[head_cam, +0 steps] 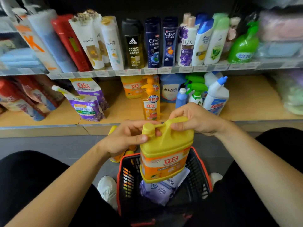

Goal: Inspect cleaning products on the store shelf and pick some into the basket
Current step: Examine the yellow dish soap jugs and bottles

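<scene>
A big yellow detergent jug (165, 154) with an orange label hangs over the black basket with a red rim (200, 163), between my knees. My right hand (195, 119) grips the jug's handle at the top. My left hand (126, 136) pinches its yellow cap. A purple refill pouch (155, 192) and a white pack lie in the basket, partly hidden by the jug. On the lower shelf stand an orange pump bottle (150, 102), another yellow jug (132, 86), purple pouches (88, 102), green-trigger sprayers (196, 92) and a white bottle with a blue cap (216, 95).
The upper shelf (147, 72) carries a row of shampoo and body wash bottles. Red pouches lean at the lower left. Yellow bottles (118, 154) lie on the grey floor left of the basket. My white shoes flank the basket.
</scene>
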